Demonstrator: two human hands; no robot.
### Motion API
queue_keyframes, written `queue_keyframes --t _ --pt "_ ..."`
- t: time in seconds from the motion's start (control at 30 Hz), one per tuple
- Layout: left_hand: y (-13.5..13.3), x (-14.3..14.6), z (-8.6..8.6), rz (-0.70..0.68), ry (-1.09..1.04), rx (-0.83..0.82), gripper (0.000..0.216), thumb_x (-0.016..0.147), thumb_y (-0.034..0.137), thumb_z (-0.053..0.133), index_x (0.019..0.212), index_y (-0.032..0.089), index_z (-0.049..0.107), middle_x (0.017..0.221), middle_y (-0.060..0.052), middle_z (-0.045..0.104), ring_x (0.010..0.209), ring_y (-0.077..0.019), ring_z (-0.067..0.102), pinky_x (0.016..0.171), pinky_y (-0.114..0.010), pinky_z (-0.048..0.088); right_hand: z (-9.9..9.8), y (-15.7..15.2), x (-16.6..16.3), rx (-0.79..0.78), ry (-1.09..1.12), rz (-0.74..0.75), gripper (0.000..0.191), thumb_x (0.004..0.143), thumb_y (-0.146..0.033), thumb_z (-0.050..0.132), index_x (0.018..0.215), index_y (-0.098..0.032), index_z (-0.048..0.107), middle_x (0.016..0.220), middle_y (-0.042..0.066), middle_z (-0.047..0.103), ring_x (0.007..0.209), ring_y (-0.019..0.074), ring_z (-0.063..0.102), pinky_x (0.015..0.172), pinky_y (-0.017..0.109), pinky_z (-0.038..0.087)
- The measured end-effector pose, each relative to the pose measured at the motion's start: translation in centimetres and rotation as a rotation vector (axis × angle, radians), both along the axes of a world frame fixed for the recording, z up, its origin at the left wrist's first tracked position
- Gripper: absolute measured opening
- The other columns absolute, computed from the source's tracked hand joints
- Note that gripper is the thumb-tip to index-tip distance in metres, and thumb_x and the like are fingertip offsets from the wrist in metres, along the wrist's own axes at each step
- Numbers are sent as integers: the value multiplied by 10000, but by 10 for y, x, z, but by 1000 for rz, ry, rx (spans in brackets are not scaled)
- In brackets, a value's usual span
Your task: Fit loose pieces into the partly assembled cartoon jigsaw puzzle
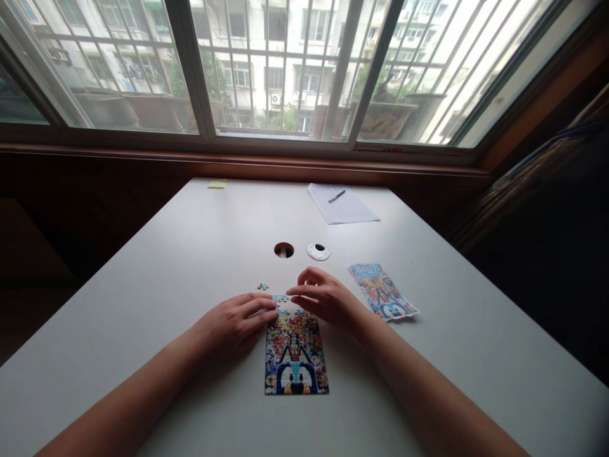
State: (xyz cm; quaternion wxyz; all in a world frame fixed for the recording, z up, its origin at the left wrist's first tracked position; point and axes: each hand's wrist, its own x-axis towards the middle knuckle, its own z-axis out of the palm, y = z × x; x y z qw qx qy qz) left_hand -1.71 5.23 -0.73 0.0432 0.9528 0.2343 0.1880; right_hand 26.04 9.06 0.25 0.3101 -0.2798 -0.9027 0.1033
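A jigsaw puzzle point(295, 355) lies upright to me on the white table, mostly assembled, with a blue cartoon dog's face at its near end and many small colourful figures above. White gaps show near its far end, around a few light-blue puzzle pieces point(280, 298). My left hand point(240, 319) rests flat at the puzzle's upper left, fingertips on its edge. Over the upper right, my right hand point(326, 297) has bent fingers, thumb and forefinger close together; what they hold, if anything, is too small to make out. Loose puzzle pieces point(263, 287) lie beyond my left hand.
Right of my right hand lies a picture sheet point(384, 293) with the same dog design. Farther back are a round hole point(284, 250), its cover ring point(318, 251), papers point(342, 206) with a pen point(337, 197), and yellow sticky notes point(217, 184). A barred window stands behind the table.
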Motion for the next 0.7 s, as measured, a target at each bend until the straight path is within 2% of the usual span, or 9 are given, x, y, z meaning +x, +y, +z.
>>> queue_keyframes --t 0.1,0.3,0.7 --pt "-1 0 0 10 3 -3 389 947 125 486 1327 187 544 1304 -105 613 1288 -244 528 1056 -438 530 2 -3 -3 11 -118 65 169 941 -291 635 1067 -278 748 948 54 593 753 139 540 674 270 477" --pt "-1 0 2 -1 -20 3 375 951 140 491 1319 179 550 1297 -111 618 1276 -247 537 1054 -440 530 3 -5 -5 40 -237 67 197 962 -307 606 1111 -318 735 970 55 587 773 146 523 704 276 464" --pt "-2 1 3 1 -26 -10 362 959 156 495 1314 188 556 1281 -107 626 1279 -245 541 1056 -439 529 10 1 12 44 -233 41 162 961 -287 594 989 -301 753 931 47 594 791 159 529 711 299 459"
